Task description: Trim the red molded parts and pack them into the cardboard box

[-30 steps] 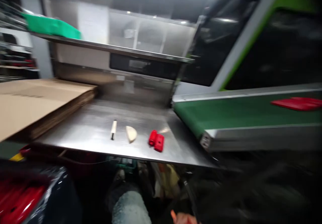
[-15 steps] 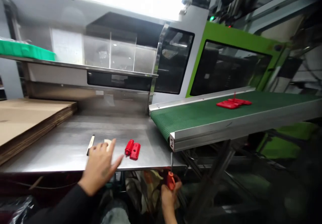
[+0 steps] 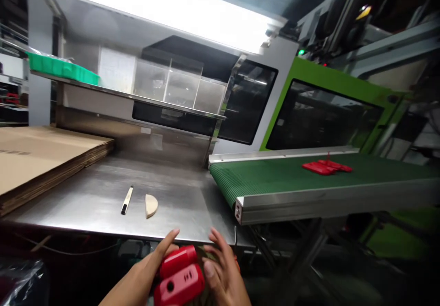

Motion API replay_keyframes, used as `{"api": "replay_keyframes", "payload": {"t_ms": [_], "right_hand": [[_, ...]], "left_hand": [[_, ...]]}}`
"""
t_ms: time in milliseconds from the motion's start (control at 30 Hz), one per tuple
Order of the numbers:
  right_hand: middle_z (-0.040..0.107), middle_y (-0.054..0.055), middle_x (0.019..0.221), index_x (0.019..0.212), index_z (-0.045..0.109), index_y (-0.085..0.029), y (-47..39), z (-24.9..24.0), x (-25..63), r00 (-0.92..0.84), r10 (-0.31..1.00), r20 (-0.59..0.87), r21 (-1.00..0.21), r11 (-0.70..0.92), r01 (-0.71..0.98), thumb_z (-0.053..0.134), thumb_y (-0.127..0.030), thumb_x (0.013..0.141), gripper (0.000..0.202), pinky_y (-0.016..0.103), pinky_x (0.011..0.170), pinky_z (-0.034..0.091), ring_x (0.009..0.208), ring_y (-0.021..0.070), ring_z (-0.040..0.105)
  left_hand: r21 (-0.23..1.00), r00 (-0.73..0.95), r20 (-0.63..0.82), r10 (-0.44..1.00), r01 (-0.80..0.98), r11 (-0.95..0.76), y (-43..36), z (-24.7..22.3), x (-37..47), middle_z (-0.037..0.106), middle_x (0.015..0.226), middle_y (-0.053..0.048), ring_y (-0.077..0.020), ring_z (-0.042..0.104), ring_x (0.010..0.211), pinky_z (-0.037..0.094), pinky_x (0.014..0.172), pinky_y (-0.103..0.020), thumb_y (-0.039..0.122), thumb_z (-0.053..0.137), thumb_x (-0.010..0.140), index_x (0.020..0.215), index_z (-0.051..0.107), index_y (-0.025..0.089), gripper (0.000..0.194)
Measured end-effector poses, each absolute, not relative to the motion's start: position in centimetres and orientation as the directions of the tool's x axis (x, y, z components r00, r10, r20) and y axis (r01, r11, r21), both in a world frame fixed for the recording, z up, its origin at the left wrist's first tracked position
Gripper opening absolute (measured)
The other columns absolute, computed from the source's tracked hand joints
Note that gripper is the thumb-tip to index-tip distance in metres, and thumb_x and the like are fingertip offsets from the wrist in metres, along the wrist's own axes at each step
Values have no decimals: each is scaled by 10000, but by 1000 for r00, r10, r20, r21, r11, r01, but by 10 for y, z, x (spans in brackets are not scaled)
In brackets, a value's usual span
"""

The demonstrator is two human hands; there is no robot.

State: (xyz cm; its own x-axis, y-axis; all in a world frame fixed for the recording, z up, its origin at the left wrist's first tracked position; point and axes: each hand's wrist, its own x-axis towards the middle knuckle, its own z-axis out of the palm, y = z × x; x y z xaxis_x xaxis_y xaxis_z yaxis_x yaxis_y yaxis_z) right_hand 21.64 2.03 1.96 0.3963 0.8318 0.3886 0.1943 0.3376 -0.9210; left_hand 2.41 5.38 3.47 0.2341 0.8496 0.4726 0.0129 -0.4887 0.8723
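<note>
Below the front edge of the steel table (image 3: 103, 223), my left hand (image 3: 147, 269) holds two red plastic parts (image 3: 182, 278), one rounded and one flatter with a round hole. Just right of them is my right hand (image 3: 223, 269), its fingers apart and curved toward the parts. Behind that hand, a bit of orange shows at the hook tool near the table edge, mostly hidden. On the table lie a white cutter (image 3: 127, 200) with a dark end and a pale half-round piece (image 3: 151, 206).
Flat cardboard sheets (image 3: 51, 154) are stacked at the left. A green conveyor (image 3: 268, 175) with metal rails stands at the right, carrying a red moulded piece (image 3: 326, 167). A green tray (image 3: 63, 69) sits on the shelf above the table.
The red parts have left the tabletop and are now in my left hand, which came down and right. My right hand has let go of the orange-handled tool and opened beside the parts. The view has shifted.
</note>
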Motion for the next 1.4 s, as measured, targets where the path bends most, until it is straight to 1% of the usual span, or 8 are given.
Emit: {"api": "replay_keyframes", "payload": {"t_ms": [133, 267, 400, 533, 667, 833, 1200, 1400], "right_hand": [[694, 76, 945, 1048, 674, -185, 20, 56, 164, -116, 980, 159, -987, 162, 17, 659, -508, 771, 426, 288, 722, 494, 820, 192, 634], [689, 99, 1009, 1143, 544, -184, 27, 29, 106, -11, 990, 138, -979, 135, -152, 517, -599, 836, 517, 358, 766, 518, 842, 210, 655], [672, 114, 1078, 1105, 533, -201, 17, 1, 57, 58, 988, 141, -981, 147, -123, 490, -615, 841, 493, 358, 836, 504, 952, 226, 645], [613, 71, 1024, 898, 632, -228, 18, 20, 61, 132, 937, 323, -904, 264, 338, 501, -601, 824, 402, 293, 737, 501, 912, 198, 613], [547, 79, 1109, 1130, 558, -213, 86, 62, 91, 217, 879, 425, -762, 218, 609, 439, -502, 901, 387, 371, 905, 455, 994, 198, 552], [564, 79, 1203, 1065, 591, -164, 202, 71, 91, 187, 951, 247, -608, 2, 794, 614, -400, 847, 322, 513, 981, 413, 1131, 248, 519], [630, 11, 1058, 1086, 523, -228, 91, 36, 90, -62, 970, 233, -744, 219, 631, 523, -434, 880, 292, 321, 889, 453, 971, 170, 590], [640, 76, 1161, 1140, 540, -222, 27, -57, 130, 236, 970, 59, -899, -51, 435, 519, -616, 795, 524, 391, 959, 432, 1084, 270, 584]], "left_hand": [[891, 74, 404, 912, -258, -373, 23, 30, -18, 621, 1276, -93, -348, 629, 1079, 498, 921, -469, 380, 761, 669, 1227, 589, 369, 584], [806, -179, 231, 956, -515, -292, 17, 22, -42, 438, 1468, -63, -349, 530, 1227, 465, 985, -469, 424, 750, 708, 1325, 417, 415, 701], [546, -47, -66, 997, -838, -3, 13, 18, -41, 614, 1276, -164, -367, 531, 1220, 435, 1002, -522, 645, 509, 817, 1364, 425, 268, 670], [476, -56, -144, 988, -879, 20, 10, 28, -46, 710, 1047, -179, -356, 623, 1095, 460, 959, -535, 430, 401, 938, 1358, 408, 165, 497], [449, 1, -179, 984, -890, 83, 7, 40, -59, 714, 859, -166, -337, 686, 786, 526, 774, -523, 457, 388, 930, 1302, 435, 89, 526], [449, 68, -167, 984, -883, 137, -1, 45, -60, 700, 863, -168, -324, 664, 747, 516, 667, -445, 491, 405, 916, 1264, 480, 83, 542], [243, 36, -299, 954, -963, 112, 11, 19, -74, 678, 978, -215, -292, 679, 867, 535, 829, -420, 347, 561, 881, 1213, 533, 38, 455], [109, 146, -332, 932, -975, 192, 16, 6, -70, 637, 971, -173, -239, 669, 884, 536, 833, -399, 356, 488, 920, 1193, 523, 50, 411]]}}
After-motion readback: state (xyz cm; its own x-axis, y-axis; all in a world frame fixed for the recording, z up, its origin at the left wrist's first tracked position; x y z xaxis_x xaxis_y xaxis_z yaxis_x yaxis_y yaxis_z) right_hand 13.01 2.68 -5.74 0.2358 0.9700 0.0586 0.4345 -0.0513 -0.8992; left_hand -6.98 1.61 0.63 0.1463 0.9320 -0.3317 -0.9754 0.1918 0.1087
